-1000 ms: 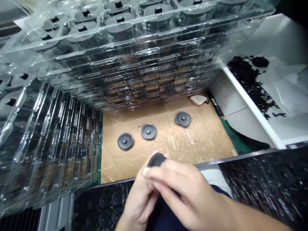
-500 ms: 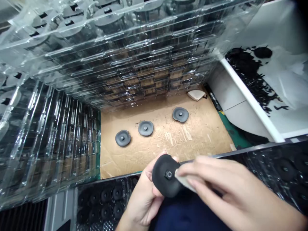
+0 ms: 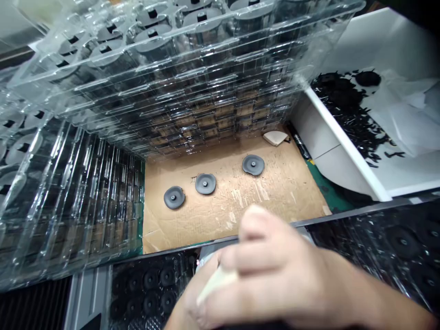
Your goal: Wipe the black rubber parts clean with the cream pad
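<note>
- this looks like a workshop or factory workstation, set up for handling small parts in quantity
- a tall stack of clear plastic trays (image 3: pixel 213 87) walls in the back, dark round parts (image 3: pixel 152 34) sitting in the compartments of its top layer
- another tray stack (image 3: pixel 82 178) closes off the left side
- a scuffed, worn sheet of cardboard (image 3: pixel 220 236) covers the work area, with a green surface (image 3: pixel 323 185) showing past its right edge
- three matching dark discs (image 3: pixel 205 183) lie apart on the cardboard
- to the right, a white bin (image 3: pixel 344 143) holds a heap of black scraps (image 3: pixel 340 98)
</note>
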`<state>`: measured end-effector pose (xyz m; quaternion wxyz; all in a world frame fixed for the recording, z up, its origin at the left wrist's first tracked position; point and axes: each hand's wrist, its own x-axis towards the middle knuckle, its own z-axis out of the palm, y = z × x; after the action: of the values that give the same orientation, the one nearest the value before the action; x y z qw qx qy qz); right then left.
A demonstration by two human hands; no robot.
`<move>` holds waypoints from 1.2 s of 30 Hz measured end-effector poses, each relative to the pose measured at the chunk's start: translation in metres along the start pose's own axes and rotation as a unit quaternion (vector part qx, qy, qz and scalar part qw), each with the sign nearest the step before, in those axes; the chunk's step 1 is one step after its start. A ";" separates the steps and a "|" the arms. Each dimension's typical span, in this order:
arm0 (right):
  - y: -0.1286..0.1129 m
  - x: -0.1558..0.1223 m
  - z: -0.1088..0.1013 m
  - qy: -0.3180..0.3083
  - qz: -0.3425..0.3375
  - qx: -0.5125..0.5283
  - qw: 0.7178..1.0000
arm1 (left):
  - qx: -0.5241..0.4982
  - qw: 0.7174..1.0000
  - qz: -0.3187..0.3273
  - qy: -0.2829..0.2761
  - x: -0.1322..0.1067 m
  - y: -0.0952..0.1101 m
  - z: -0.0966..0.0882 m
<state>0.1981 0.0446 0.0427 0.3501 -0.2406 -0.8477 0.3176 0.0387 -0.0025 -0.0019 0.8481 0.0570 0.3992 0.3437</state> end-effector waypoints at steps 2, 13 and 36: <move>0.016 -0.006 0.000 0.031 0.102 0.015 0.994 | -0.014 0.997 -0.051 -0.055 0.001 0.002 0.000; 0.082 -0.079 0.105 0.095 0.353 -0.132 0.922 | -0.082 0.995 0.012 -0.052 0.001 0.007 -0.016; 0.005 0.003 0.053 0.189 0.227 -0.053 0.954 | -0.028 0.980 0.178 0.082 0.008 0.006 -0.020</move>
<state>0.1570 0.0304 0.0110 0.4090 -0.5009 -0.7047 0.2919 0.0242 0.0034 -0.0182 0.7388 0.0752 0.4410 0.5040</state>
